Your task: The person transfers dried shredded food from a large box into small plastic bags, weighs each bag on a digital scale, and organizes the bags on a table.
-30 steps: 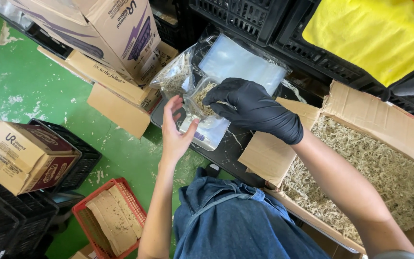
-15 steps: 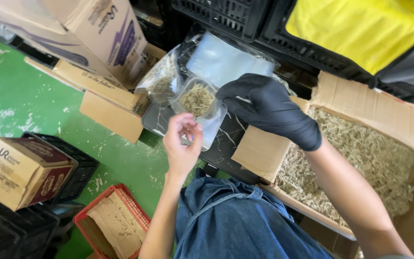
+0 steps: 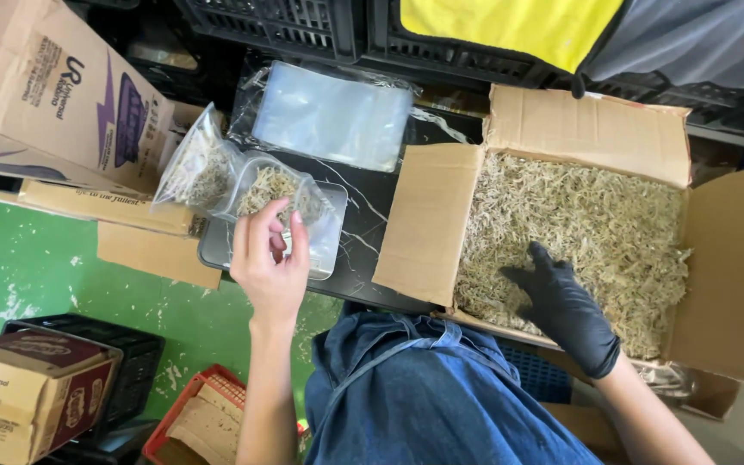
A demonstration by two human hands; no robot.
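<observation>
Green floor [image 3: 36, 267] at left, crowded with printed cartons [image 3: 53, 95]. Bare left hand [image 3: 270, 267] pinches a clear bag [image 3: 282, 194] at centre. Gloved right hand [image 3: 566, 310], fingers spread, rests in a box of dried shreds [image 3: 596, 224] at right.

Black crates [image 3: 269, 21], a red basket [image 3: 184, 412], green floor [image 3: 36, 267].

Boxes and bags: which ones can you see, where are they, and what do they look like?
Open cardboard box: right, brown, full of pale dried shreds; gloved right hand in it.
Clear bag: centre, partly filled, at bare left hand.
Empty clear bags: top centre, flat.
Printed carton: top left, brown and purple.
Small carton: bottom left, in black crate.
</observation>
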